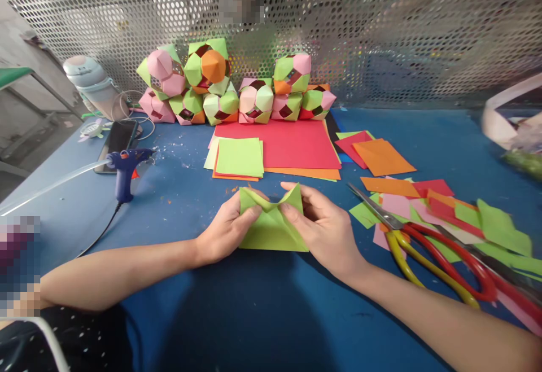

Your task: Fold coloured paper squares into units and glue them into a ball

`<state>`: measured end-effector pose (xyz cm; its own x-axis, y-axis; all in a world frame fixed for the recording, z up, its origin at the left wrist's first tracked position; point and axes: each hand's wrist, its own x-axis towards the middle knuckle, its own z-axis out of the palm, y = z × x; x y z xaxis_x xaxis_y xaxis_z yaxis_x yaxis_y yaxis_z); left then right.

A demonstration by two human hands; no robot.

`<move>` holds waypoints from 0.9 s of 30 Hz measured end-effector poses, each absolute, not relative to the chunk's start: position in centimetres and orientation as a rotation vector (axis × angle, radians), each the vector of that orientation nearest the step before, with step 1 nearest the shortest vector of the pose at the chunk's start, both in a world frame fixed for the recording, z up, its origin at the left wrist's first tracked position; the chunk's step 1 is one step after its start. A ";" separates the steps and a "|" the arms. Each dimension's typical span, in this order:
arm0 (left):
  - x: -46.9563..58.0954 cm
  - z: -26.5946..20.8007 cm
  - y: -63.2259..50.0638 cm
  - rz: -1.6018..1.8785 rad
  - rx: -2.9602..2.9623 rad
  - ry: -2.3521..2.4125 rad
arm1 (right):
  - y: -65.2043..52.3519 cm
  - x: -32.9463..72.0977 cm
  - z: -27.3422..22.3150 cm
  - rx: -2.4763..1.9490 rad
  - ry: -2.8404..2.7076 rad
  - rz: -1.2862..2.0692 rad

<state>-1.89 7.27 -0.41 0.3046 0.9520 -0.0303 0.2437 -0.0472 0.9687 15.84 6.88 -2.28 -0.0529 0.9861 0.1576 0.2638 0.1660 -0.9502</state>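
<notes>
A green sheet of paper (pixel 273 233) is held up over the blue table between both hands, its top edge bent and dipping in the middle. My left hand (pixel 228 222) pinches its left side, thumb in front and fingers behind. On the other side my right hand (pixel 326 225) grips it the same way, thumb pressed near the upper crease. Just beyond the hands lies a stack of small square papers (pixel 240 156), light green on top. It rests beside a larger pile of paper sheets with a red sheet (pixel 296 143) uppermost.
Folded paper balls (pixel 256 101) are stacked along the perforated metal panel (pixel 402 33). A blue glue gun (pixel 125 171) stands at left by a phone (pixel 114 140) and bottle (pixel 95 87). Red-and-yellow-handled scissors (pixel 393 222) lie on paper scraps (pixel 503 231) at right, near orange squares (pixel 383 156).
</notes>
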 end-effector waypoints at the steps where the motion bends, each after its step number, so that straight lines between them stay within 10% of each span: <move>1: -1.9 -0.4 7.3 0.852 1.537 1.133 | 6.9 15.8 -2.2 -1.250 -1.484 0.966; 27: -1.8 0.7 6.1 0.761 1.757 0.936 | 6.2 16.2 1.4 -1.061 -1.889 0.905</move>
<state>-1.78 6.07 0.70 0.5093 0.8569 0.0794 0.2520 -0.2367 0.9383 16.19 6.19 1.40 -0.3540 0.8932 0.2772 0.3442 0.4000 -0.8494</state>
